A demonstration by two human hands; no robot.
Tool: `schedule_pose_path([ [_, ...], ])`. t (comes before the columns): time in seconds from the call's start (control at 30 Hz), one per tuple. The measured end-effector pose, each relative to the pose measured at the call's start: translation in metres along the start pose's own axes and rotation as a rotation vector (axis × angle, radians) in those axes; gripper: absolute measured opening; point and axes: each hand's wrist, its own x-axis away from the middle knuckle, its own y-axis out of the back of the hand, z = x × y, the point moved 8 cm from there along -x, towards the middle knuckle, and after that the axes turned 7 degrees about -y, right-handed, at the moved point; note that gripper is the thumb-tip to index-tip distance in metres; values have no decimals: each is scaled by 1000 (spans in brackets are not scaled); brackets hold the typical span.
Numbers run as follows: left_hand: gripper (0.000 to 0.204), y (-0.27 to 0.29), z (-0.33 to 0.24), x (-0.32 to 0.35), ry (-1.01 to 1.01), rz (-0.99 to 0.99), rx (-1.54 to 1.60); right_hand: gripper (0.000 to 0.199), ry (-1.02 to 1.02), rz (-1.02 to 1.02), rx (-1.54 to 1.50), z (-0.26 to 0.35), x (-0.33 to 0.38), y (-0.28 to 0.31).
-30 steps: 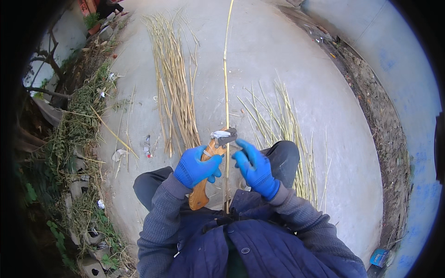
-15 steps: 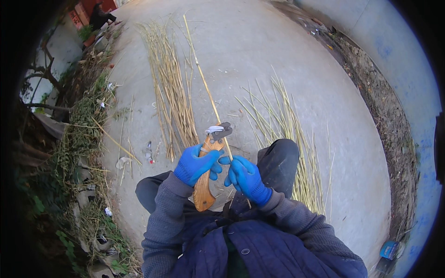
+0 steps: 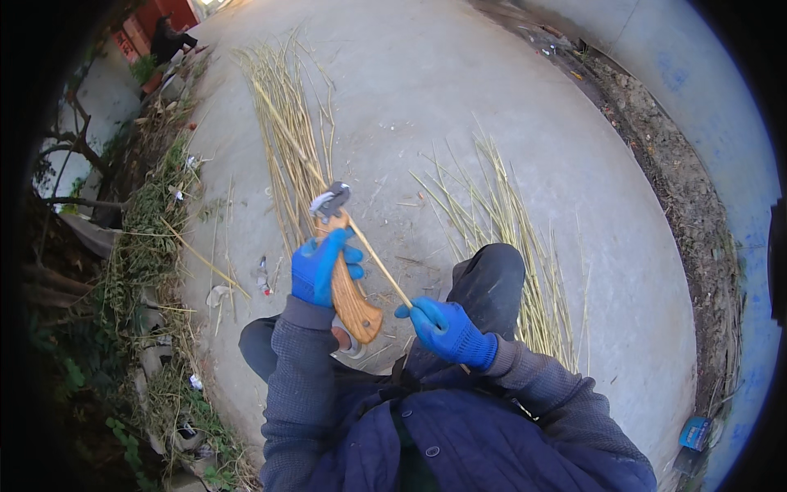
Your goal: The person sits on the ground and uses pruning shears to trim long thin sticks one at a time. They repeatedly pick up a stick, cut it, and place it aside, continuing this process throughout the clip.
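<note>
My left hand (image 3: 322,269), in a blue glove, is closed around a wooden-handled cutting tool (image 3: 354,305) with a dark metal head. A long, thin stick (image 3: 379,264) passes at the tool's head and slants away to the far left. Its near end is in my right hand (image 3: 447,326), also gloved in blue, with the fingers closed on it above my right knee. Beyond my left hand lies a bundle of brownish sticks (image 3: 283,135), with the held stick's far part over it. Paler, greenish-yellow sticks (image 3: 529,262) lie to the right, past my right knee.
Weeds and rubble (image 3: 156,238) border the concrete ground (image 3: 410,82) on the left. A pale wall (image 3: 697,98) with a strip of soil runs along the right. A blue container (image 3: 694,433) stands at lower right. At the far left a person (image 3: 170,39) in dark clothes sits.
My left hand and the tool have moved left and slightly farther out. My right hand has shifted right and nearer, widening the gap. The stick now leans more to the left.
</note>
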Motion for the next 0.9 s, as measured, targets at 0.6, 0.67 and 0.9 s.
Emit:
schedule_pose_path([
  [0.6,39,6,1,-53,-37,23,160,49,-39,186,62,-18,77,70],
  [0.67,41,-12,16,-34,22,30,94,49,-91,219,-123,-7,27,52],
  [0.9,42,0,98,-18,159,-41,221,31,-273,177,57,-27,-35,22],
])
